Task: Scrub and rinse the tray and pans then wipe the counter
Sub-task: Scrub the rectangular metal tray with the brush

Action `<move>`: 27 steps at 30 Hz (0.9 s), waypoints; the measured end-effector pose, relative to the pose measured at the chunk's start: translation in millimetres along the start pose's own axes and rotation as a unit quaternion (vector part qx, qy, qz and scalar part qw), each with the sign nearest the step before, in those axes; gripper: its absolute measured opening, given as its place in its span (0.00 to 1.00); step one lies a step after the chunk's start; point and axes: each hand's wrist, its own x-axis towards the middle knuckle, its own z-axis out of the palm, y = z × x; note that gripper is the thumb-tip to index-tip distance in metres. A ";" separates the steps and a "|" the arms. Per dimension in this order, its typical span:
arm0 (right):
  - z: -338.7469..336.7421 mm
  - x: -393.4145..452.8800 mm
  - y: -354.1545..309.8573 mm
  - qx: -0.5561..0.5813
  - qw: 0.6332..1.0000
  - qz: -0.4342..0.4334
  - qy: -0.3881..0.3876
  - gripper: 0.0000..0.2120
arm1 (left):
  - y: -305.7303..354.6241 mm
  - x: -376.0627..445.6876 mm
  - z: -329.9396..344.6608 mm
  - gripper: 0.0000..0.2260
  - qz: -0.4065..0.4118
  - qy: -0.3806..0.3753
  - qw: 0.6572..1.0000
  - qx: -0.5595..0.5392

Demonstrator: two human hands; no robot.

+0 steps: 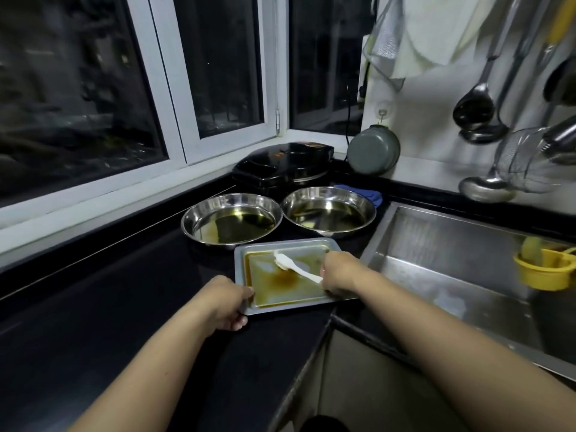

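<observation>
Tray on desk, both hands on it; brush head in the greasy pan floor.

Left hand (229, 304) grips the near-left corner of the rectangular metal tray (314, 244), thumb over the rim. Right hand (338, 272) curls round the handle of a white brush (291, 265), its head resting on the tray floor amid brown residue. Tray lies flat on the black desk (124, 307), just left of the steel sink (452, 260). Behind it, two round steel pans, left pan (230, 218) and right pan (328, 210), side by side, each holding oily liquid. A blue cloth (367, 194) lies behind the right pan. Yellow basket (542, 272) hangs in the sink. Black appliance (283, 165) stands at the far corner under the window.
</observation>
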 end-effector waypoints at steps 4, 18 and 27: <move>-9.1 -5.0 1.6 0.031 0.999 -0.028 0.010 0.08 | 1.2 -15.8 9.0 0.07 0.032 -0.013 0.986 -0.160; -118.8 -99.0 178.4 0.313 0.939 0.020 0.142 0.06 | 64.1 -48.4 98.3 0.12 0.171 -0.063 0.950 -0.255; -82.6 -134.8 288.4 0.330 0.916 0.172 0.149 0.09 | 88.0 -24.1 218.0 0.09 0.093 -0.167 0.962 -0.196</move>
